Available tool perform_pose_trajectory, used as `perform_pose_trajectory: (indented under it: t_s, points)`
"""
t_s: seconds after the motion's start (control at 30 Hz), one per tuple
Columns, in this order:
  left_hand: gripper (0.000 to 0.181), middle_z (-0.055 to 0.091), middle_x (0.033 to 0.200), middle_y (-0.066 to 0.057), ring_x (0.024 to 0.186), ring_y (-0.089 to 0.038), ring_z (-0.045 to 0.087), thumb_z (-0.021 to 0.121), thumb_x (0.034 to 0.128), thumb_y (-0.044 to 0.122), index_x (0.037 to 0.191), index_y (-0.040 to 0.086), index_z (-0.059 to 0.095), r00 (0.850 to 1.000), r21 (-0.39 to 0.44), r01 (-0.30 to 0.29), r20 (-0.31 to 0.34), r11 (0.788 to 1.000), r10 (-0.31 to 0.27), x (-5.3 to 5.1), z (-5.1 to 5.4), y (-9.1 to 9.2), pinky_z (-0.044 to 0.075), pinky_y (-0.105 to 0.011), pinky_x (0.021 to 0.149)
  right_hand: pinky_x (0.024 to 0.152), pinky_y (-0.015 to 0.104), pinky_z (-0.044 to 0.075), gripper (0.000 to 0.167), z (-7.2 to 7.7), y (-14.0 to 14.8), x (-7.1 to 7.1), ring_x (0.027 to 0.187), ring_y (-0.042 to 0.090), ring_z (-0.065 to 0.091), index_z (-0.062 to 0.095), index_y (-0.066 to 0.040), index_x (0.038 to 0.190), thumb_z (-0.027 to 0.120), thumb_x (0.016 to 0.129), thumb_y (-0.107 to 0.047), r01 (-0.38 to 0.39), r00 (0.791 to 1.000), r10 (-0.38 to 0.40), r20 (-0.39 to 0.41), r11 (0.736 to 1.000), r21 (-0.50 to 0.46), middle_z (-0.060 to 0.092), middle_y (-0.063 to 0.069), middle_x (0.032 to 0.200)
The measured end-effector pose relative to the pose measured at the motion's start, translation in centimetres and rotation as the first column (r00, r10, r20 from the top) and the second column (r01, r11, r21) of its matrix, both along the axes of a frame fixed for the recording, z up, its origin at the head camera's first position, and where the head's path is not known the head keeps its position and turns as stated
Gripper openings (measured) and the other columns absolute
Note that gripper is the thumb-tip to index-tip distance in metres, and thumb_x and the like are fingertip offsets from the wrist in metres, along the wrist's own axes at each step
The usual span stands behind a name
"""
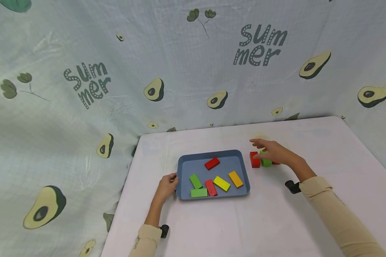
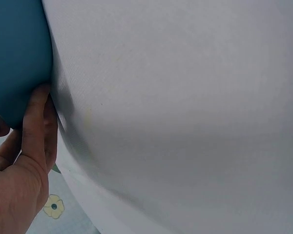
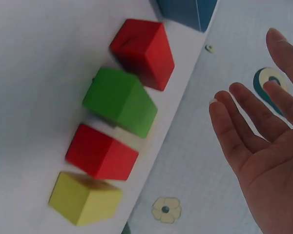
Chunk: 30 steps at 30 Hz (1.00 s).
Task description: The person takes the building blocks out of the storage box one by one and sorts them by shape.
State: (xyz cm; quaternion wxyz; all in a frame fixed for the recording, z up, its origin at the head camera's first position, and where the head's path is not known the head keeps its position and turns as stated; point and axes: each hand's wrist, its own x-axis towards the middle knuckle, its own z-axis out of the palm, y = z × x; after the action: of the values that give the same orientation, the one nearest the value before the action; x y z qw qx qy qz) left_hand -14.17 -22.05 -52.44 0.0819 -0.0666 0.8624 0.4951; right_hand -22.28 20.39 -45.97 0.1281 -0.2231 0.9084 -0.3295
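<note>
My left hand (image 1: 166, 186) grips the left edge of a blue-grey tray (image 1: 187, 171); the left wrist view shows the fingers (image 2: 35, 129) against the tray's blue outer wall (image 2: 20, 53). My right hand (image 1: 274, 151) hovers with spread, relaxed fingers above a row of blocks right of the tray, touching none that I can see. The right wrist view has that row: a red block (image 3: 145, 52), a green block (image 3: 119, 101), another red block (image 3: 101, 152) and a yellow block (image 3: 85, 197). From the head, the hand covers part of the row.
Inside the tray lie a red block (image 1: 212, 163) at the back, a green block (image 1: 196, 181), another green block (image 1: 199, 192), a second red block (image 1: 211, 187), a yellow block (image 1: 221, 184) and an orange block (image 1: 236, 179). A printed curtain (image 1: 180, 53) hangs behind the white table (image 1: 218, 228).
</note>
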Motion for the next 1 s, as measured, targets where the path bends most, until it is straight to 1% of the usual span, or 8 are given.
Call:
perform_pose_trajectory:
  t_s: [0.1,0.27,0.37,0.47,0.6,0.77,0.9,1.0]
  points:
    - [0.038,0.059,0.118,-0.022,0.099,-0.028,0.060,0.050,0.0953,0.008,0.129,-0.008,0.051,1.000,0.008,0.000,-0.003,1.000,0.000,0.1,-0.2,0.0,0.054,-0.031,0.064,0.094,0.053,0.040,0.062,-0.2,-0.9,0.1,0.120,0.039,0.045,0.037,-0.005,0.142,0.066,0.089,-0.019,-0.018,1.000,0.019,0.013,1.000,-0.017,0.047,0.023,0.134]
    - [0.038,0.059,0.118,-0.021,0.099,-0.028,0.059,0.049,0.0954,0.008,0.129,-0.008,0.051,1.000,0.004,-0.002,-0.011,1.000,0.002,0.1,-0.4,-0.1,0.054,-0.031,0.065,0.093,0.051,0.042,0.065,-0.3,-2.2,0.3,0.121,0.038,0.045,0.038,-0.007,0.142,0.068,0.087,-0.025,-0.045,0.998,0.045,0.035,0.999,-0.007,0.048,0.022,0.134]
    - [0.038,0.059,0.118,-0.020,0.099,-0.028,0.059,0.050,0.0953,0.009,0.129,-0.006,0.052,1.000,-0.001,-0.011,-0.012,1.000,0.011,0.1,-0.3,0.0,0.053,-0.031,0.065,0.092,0.051,0.043,0.067,-0.1,-2.9,0.3,0.121,0.039,0.044,0.038,-0.007,0.143,0.068,0.087,-0.028,-0.074,0.996,0.075,0.052,0.997,-0.015,0.047,0.021,0.135]
    - [0.038,0.060,0.117,-0.020,0.099,-0.028,0.060,0.050,0.0952,0.010,0.129,-0.006,0.052,1.000,-0.011,-0.007,-0.019,1.000,0.006,0.1,-0.2,0.1,0.053,-0.031,0.065,0.093,0.049,0.043,0.069,0.0,-3.6,0.4,0.121,0.038,0.044,0.039,-0.007,0.142,0.070,0.085,-0.030,-0.100,0.993,0.102,0.061,0.994,-0.033,0.047,0.020,0.136]
    - [0.038,0.060,0.116,-0.020,0.099,-0.028,0.060,0.050,0.0948,0.009,0.129,-0.007,0.053,1.000,-0.024,-0.004,-0.023,1.000,0.003,0.1,-0.2,0.1,0.053,-0.031,0.064,0.095,0.050,0.041,0.069,-0.2,-4.6,0.5,0.122,0.037,0.044,0.039,-0.006,0.142,0.071,0.085,-0.028,-0.137,0.988,0.141,0.068,0.989,-0.058,0.045,0.018,0.139]
    - [0.038,0.060,0.116,-0.020,0.099,-0.028,0.060,0.050,0.0949,0.010,0.128,-0.007,0.053,1.000,-0.030,-0.004,-0.020,1.000,0.003,0.2,-0.1,0.2,0.053,-0.031,0.064,0.097,0.050,0.038,0.067,-0.8,-5.9,0.6,0.124,0.034,0.044,0.038,-0.005,0.143,0.070,0.086,-0.023,-0.179,0.981,0.183,0.065,0.982,-0.061,0.043,0.015,0.141]
    - [0.038,0.060,0.117,-0.019,0.099,-0.027,0.060,0.050,0.0951,0.010,0.129,-0.006,0.053,1.000,-0.022,-0.010,-0.012,1.000,0.010,0.3,0.0,0.2,0.053,-0.030,0.065,0.096,0.050,0.039,0.065,-1.2,-6.7,0.9,0.123,0.035,0.044,0.039,-0.004,0.142,0.069,0.086,-0.022,-0.210,0.975,0.213,0.060,0.976,-0.052,0.044,0.017,0.139]
    - [0.038,0.060,0.116,-0.019,0.099,-0.027,0.060,0.050,0.0952,0.010,0.129,-0.006,0.052,1.000,-0.023,-0.005,-0.018,1.000,0.005,0.3,0.1,0.2,0.053,-0.030,0.065,0.096,0.050,0.040,0.065,-1.3,-7.2,1.1,0.123,0.036,0.044,0.040,-0.004,0.141,0.069,0.086,-0.024,-0.215,0.973,0.219,0.072,0.975,-0.056,0.046,0.017,0.137]
